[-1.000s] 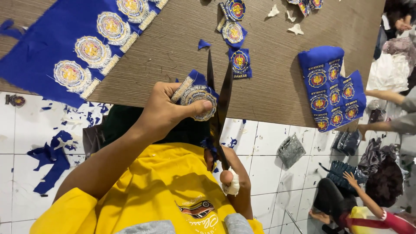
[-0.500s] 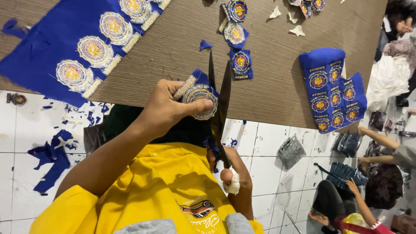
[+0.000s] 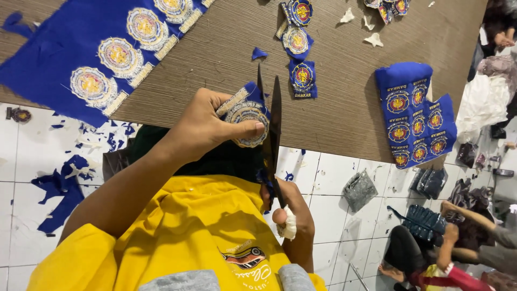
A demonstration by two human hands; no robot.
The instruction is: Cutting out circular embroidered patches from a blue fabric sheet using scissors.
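The left hand (image 3: pixel 210 126) pinches a round badge (image 3: pixel 246 114) above the counter (image 3: pixel 344 108) edge while the right hand (image 3: pixel 291 207) grips scissors (image 3: pixel 271 134), blades parted beside it; trimming seems underway, calling for a close cut along the badge's rim.

Illumination is bright, even and diffuse. Shadows are soft: a faint one lies beneath the left hand (image 3: pixel 207 126) on the brown mat (image 3: pixel 344 113). Focus is sharp at centre. The white floor tiles (image 3: pixel 32 161) show no harsh glare. Mild wide-angle stretching appears toward the edges.
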